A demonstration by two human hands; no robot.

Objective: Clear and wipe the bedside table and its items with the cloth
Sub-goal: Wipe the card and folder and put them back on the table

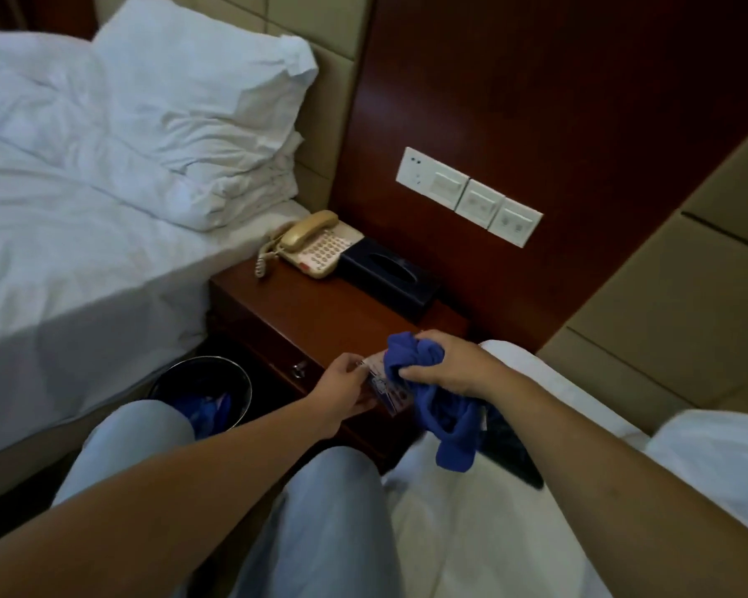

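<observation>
The dark wooden bedside table (320, 308) stands between two beds. A beige telephone (312, 246) and a black tissue box (389, 276) sit at its back. In front of the table's near edge my left hand (346, 390) holds a small clear printed card stand (385, 388). My right hand (441, 364) grips a bunched blue cloth (432, 399) pressed against that stand, with the cloth's tail hanging down.
A metal waste bin (199, 392) with blue material inside stands on the floor left of the table. A white bed with pillows (199, 118) lies on the left, another white bed (536, 425) on the right with a dark flat object (514, 451). Wall switches (467, 196) sit above.
</observation>
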